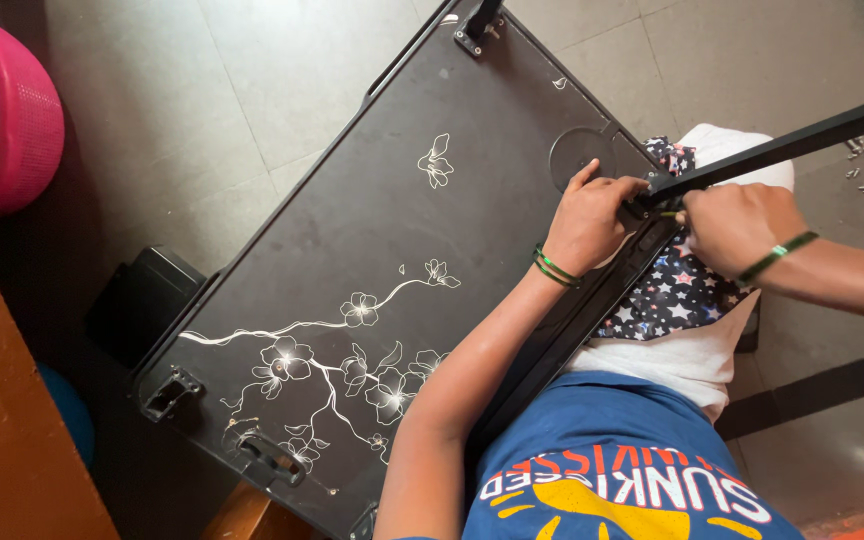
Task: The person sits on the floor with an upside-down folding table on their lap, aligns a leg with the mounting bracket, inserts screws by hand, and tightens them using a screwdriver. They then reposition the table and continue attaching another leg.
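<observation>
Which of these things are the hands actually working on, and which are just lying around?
In use:
- black flowered tabletop
- black metal leg
- left hand at the leg's joint
- right hand beside it

Lying about:
- pink basket
- loose screws on the floor
- black box
- star-patterned cloth

A pink basket (2,110) sits top left, and small screws (860,170), perhaps, lie right.

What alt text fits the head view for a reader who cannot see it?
Two hands, left hand and right hand, grip a black leg at the corner of a flowered black tabletop. Screws lie on the floor.
</observation>
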